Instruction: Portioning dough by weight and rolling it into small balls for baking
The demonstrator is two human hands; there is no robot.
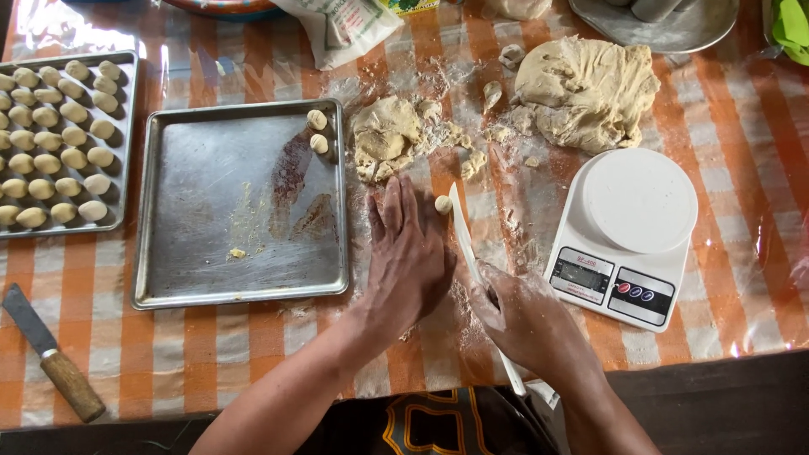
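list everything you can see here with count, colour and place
big dough mass: one, beige, top right
small dough lump: one, beige, centre
dough piece: one, beige, by left fingertips
near tray: one, steel, two dough balls in its corner
far tray: one, steel, left edge, rows of balls
scale: one, white, right
knife: one, wooden handle, lower left
flour bag: one, white, top
left hand: flat on the cloth
right hand: grip shut on white scraper
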